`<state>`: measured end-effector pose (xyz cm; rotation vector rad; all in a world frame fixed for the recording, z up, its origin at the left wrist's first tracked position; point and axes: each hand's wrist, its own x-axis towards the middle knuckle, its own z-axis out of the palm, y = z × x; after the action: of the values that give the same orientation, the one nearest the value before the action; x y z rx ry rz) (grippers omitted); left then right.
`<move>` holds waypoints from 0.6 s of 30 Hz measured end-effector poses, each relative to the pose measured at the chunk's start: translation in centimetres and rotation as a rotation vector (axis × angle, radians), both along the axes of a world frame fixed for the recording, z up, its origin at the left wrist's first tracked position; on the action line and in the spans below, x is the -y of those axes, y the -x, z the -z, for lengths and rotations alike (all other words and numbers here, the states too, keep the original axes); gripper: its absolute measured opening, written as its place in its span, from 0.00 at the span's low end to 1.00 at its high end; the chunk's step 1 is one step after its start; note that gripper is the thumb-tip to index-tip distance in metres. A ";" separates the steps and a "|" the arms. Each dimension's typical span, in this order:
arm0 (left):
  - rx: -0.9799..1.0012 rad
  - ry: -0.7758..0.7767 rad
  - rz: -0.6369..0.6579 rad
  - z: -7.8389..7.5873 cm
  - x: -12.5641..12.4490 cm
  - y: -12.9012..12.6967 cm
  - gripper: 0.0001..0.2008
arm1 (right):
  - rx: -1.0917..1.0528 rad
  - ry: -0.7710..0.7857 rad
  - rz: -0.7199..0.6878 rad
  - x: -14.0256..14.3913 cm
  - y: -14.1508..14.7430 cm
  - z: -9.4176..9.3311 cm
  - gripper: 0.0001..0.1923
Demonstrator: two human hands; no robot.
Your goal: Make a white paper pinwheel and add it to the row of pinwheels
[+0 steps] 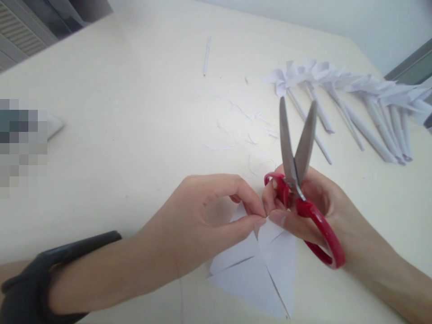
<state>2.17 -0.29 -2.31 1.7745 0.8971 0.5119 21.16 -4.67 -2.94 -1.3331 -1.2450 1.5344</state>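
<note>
A square sheet of white paper (246, 288) with slits cut inward from its corners lies on the table below both hands. My left hand (212, 216) pinches the far edge of the paper between thumb and forefinger. Close against it, my right hand (332, 202) pinches the same part with thumb and fingertips. Red-handled scissors (295, 177) hang on the fingers of my right hand, blades spread and pointing away from me. My hands cover part of the paper's far side.
White paper pinwheels (354, 83) on rolled paper sticks lie in a row at the far right. Thin paper scraps (253, 118) are scattered beyond my hands. Farther back lies a slim, pale stick (207, 56). A pixelated patch hides something at the left edge.
</note>
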 end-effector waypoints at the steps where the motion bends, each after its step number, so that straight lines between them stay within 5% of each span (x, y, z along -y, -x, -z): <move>1: 0.003 -0.031 -0.001 0.0 0.0 0.0 0.06 | -0.005 0.009 -0.007 0.0 -0.1 0.0 0.15; 18: 0.220 -0.127 0.019 0.3 0.6 0.1 0.08 | -0.182 0.085 -0.105 -0.1 -0.3 0.1 0.12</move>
<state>2.06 -0.88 -2.62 1.7973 0.7061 0.7501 21.49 -4.57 -3.07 -1.1666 -1.1618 1.7580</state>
